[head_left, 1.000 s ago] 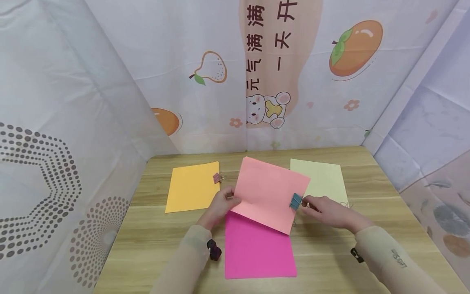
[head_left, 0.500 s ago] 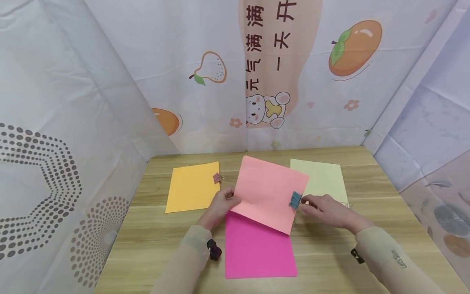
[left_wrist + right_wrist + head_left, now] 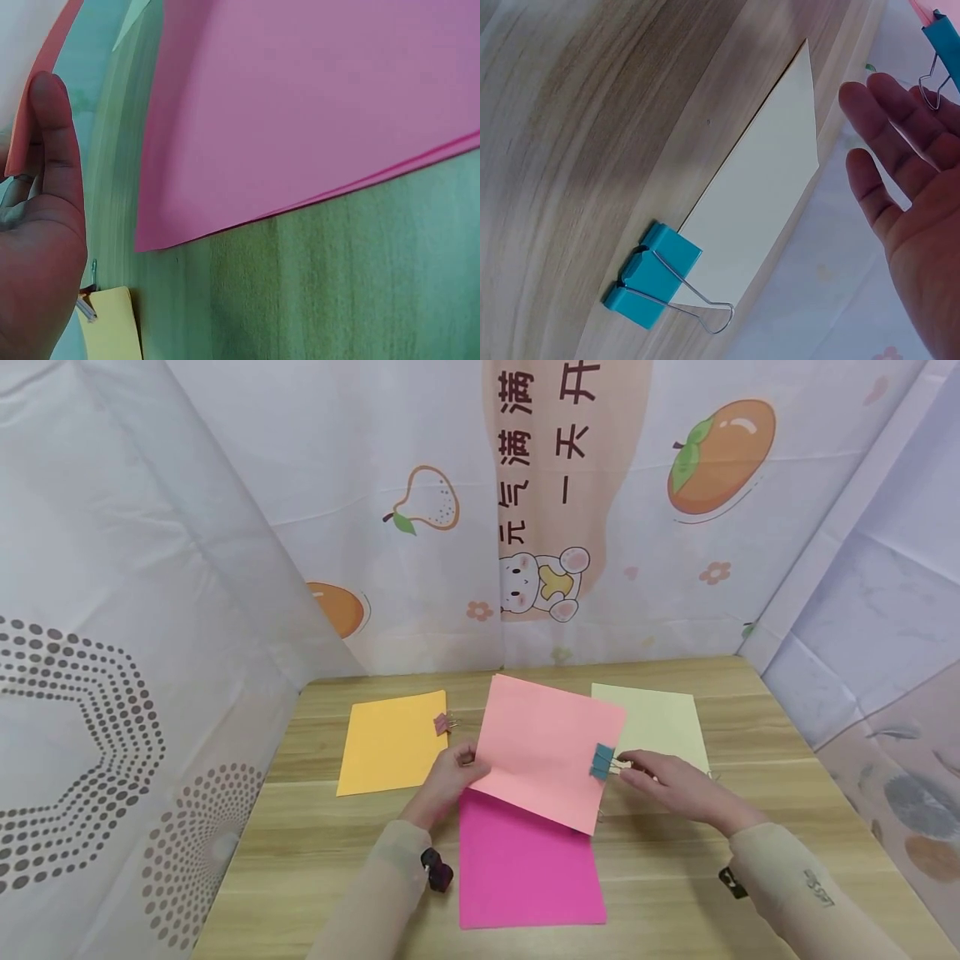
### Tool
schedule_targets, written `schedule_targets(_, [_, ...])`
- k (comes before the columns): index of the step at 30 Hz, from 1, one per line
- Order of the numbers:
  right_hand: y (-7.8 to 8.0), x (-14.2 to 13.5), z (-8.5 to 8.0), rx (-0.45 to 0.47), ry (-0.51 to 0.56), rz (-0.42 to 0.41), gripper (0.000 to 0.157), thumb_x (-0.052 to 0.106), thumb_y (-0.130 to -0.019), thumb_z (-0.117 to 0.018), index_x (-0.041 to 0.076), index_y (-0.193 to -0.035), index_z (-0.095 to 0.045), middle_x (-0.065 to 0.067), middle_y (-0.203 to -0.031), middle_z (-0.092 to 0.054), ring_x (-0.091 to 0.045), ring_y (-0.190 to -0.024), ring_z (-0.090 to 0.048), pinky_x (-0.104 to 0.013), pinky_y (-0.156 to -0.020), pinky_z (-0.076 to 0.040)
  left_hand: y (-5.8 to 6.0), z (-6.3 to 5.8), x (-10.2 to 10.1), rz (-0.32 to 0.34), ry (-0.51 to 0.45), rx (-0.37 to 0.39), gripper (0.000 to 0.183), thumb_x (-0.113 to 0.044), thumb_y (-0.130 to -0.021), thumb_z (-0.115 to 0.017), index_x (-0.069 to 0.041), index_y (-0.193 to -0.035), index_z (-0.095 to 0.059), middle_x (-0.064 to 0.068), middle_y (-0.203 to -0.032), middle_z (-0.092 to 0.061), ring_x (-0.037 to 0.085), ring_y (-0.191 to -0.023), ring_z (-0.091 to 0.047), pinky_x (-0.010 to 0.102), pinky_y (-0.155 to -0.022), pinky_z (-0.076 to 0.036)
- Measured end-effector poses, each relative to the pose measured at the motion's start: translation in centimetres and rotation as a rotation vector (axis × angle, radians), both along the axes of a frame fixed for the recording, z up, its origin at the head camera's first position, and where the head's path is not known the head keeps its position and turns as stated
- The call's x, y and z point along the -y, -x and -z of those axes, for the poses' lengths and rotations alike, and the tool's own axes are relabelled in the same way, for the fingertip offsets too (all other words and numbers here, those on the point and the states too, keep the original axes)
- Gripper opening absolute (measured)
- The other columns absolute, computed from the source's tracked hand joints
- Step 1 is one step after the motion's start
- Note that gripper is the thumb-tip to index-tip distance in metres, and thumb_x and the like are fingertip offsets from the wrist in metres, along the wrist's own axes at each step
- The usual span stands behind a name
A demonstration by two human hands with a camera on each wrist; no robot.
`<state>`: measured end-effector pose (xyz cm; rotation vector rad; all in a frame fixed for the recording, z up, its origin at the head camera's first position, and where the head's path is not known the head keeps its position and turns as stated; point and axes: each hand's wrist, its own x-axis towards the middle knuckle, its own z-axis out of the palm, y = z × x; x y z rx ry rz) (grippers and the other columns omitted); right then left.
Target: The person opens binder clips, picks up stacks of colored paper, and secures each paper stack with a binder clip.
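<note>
A stack of salmon-pink paper (image 3: 543, 743) is raised and tilted over the magenta paper (image 3: 531, 877). My left hand (image 3: 450, 777) pinches its lower left edge; in the left wrist view the thumb and fingers lie on both sides of that edge. On the stack's right edge sits a teal binder clip (image 3: 602, 762) with its wire handles pointing right. At the ends of those handles is my right hand (image 3: 667, 783). In the right wrist view its fingers (image 3: 885, 142) are loosely extended, with one wire handle overlapping a fingertip. The thumb is out of that frame.
Pale yellow-green paper (image 3: 660, 727) lies at the back right; another teal binder clip (image 3: 652, 274) grips it. At the back left is orange-yellow paper (image 3: 393, 743) with a mauve binder clip (image 3: 443, 724). A printed curtain (image 3: 435, 577) hangs behind the wooden table (image 3: 300, 877).
The right hand has shifted slightly right and up, and more of the clip's handles shows beyond its fingertips. The salmon paper has moved a little left and up; the left hand keeps its pinch.
</note>
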<state>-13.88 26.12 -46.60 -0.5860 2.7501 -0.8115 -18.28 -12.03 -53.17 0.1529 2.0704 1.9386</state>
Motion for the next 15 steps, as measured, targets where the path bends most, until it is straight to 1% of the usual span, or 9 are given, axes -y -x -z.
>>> schedule_targets(3, [0.0, -0.1, 0.0, -0.007, 0.0, 0.01, 0.053, 0.041, -0.108, -0.05, 0.001, -0.142, -0.055, -0.011, -0.125, -0.068, -0.028, -0.109, -0.066, -0.052, -0.094, -0.052, 0.0, 0.0, 0.0, -0.004, -0.012, -0.001, 0.014, -0.002, -0.096, -0.067, 0.002, -0.11, -0.067, 0.009, -0.106, -0.073, 0.015, -0.09, -0.065, 0.029, -0.082, -0.053])
schedule_targets(8, [0.0, -0.6, 0.0, -0.027, -0.009, 0.054, 0.056, 0.04, -0.107, -0.051, 0.001, -0.147, -0.051, -0.007, -0.117, -0.069, -0.022, -0.101, -0.065, -0.049, -0.09, -0.053, 0.1, 0.1, 0.0, -0.032, -0.038, 0.028, 0.015, 0.0, -0.095, -0.066, 0.001, -0.11, -0.067, 0.01, -0.109, -0.074, 0.016, -0.092, -0.067, 0.029, -0.083, -0.054])
schedule_targets(15, [-0.2, -1.3, 0.0, -0.039, -0.019, 0.069, 0.053, 0.035, -0.106, -0.055, -0.002, -0.144, -0.052, -0.006, -0.111, -0.069, -0.018, -0.094, -0.064, -0.046, -0.085, -0.053, 0.1, -0.1, -0.1, -0.077, -0.082, 0.057, 0.019, 0.002, -0.095, -0.066, 0.006, -0.113, -0.064, 0.012, -0.109, -0.074, 0.015, -0.091, -0.068, 0.029, -0.081, -0.056])
